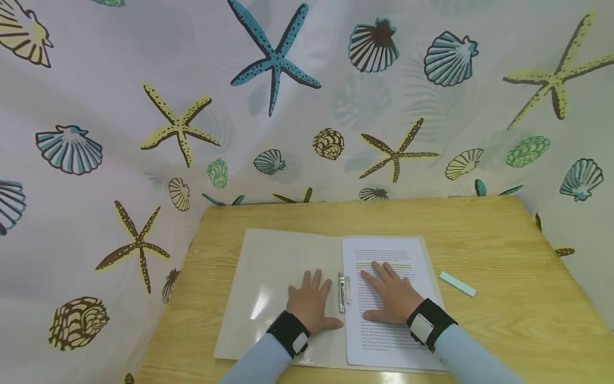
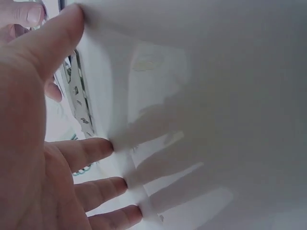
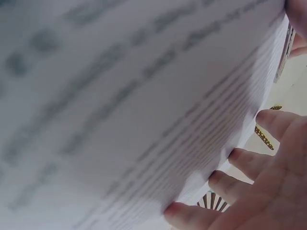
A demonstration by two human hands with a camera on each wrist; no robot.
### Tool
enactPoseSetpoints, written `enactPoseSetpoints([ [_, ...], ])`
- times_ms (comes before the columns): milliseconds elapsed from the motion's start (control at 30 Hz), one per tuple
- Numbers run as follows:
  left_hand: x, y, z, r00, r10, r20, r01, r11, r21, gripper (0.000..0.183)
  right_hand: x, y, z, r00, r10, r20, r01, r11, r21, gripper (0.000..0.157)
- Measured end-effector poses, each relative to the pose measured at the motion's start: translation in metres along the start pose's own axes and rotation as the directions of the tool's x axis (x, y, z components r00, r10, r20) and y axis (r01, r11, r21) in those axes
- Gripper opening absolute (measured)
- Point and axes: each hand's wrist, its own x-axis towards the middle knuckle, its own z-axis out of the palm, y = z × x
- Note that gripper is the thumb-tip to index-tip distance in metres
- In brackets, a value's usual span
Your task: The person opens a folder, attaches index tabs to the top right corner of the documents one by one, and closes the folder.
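A pale clip folder (image 1: 268, 266) lies spread on the table, with printed sheets (image 1: 384, 346) on its right side. Along the fold runs a metal clip (image 1: 342, 293). My left hand (image 1: 309, 304) rests on the glossy inner cover, fingers spread and thumb pointing toward the clip; in the left wrist view its fingertips (image 2: 103, 146) meet the shiny surface. On the printed page rests my right hand (image 1: 393, 293), fingers fanned out just below a yellow-green highlighted line (image 1: 398, 265). The right wrist view shows its fingertips (image 3: 175, 211) touching the paper. Neither hand holds anything.
To the right of the folder, a small light-blue stick-like bar (image 1: 458, 284) lies on the wooden table (image 1: 518, 320). A white curtain-like cloth (image 1: 307, 160) printed with starfish and shells surrounds the table at the back and sides.
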Motion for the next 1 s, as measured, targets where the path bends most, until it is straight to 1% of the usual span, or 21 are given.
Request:
enactPoseSetpoints([
  [133,-0.003,0.001,0.001,1.0,0.001,-0.007,-0.001,0.999,0.035,0.105,-0.002,0.004,0.001,1.0,-0.016,-0.012,0.016,1.0,0.018,0.103],
  [233,-0.005,0.002,-0.002,1.0,0.006,-0.022,-0.005,0.999,0.035,0.102,-0.004,0.005,0.0,1.0,-0.023,-0.021,0.023,1.0,0.017,0.102],
  [367,-0.007,0.006,-0.007,0.999,0.016,-0.039,-0.015,0.999,0.046,0.098,-0.007,0.005,-0.006,0.999,-0.032,-0.041,0.033,0.999,0.024,0.101],
  [467,-0.01,0.008,-0.011,0.998,0.026,-0.051,-0.023,0.998,0.06,0.096,-0.011,0.005,-0.012,0.997,-0.04,-0.066,0.044,0.998,0.054,0.098],
  [600,-0.014,0.012,-0.021,0.997,0.04,-0.067,-0.035,0.997,0.074,0.093,-0.016,0.008,-0.02,0.993,-0.038,-0.112,0.049,0.994,0.098,0.089],
  [733,-0.018,0.015,-0.028,0.995,0.058,-0.075,-0.054,0.997,0.06,0.09,-0.024,0.017,-0.03,0.983,-0.019,-0.184,0.049,0.986,0.16,0.073],
  [833,-0.02,0.017,-0.032,0.995,0.071,-0.07,-0.069,0.997,0.028,0.089,-0.033,0.032,-0.039,0.975,0.026,-0.22,0.015,0.983,0.183,0.06],
  [933,-0.021,0.02,-0.036,0.995,0.078,-0.066,-0.078,0.997,0.001,0.089,-0.043,0.054,-0.044,0.965,0.105,-0.242,-0.056,0.978,0.202,0.049],
  [1000,-0.023,0.022,-0.041,0.994,0.082,-0.068,-0.084,0.996,-0.013,0.088,-0.051,0.07,-0.047,0.954,0.171,-0.245,-0.116,0.967,0.225,0.045],
])
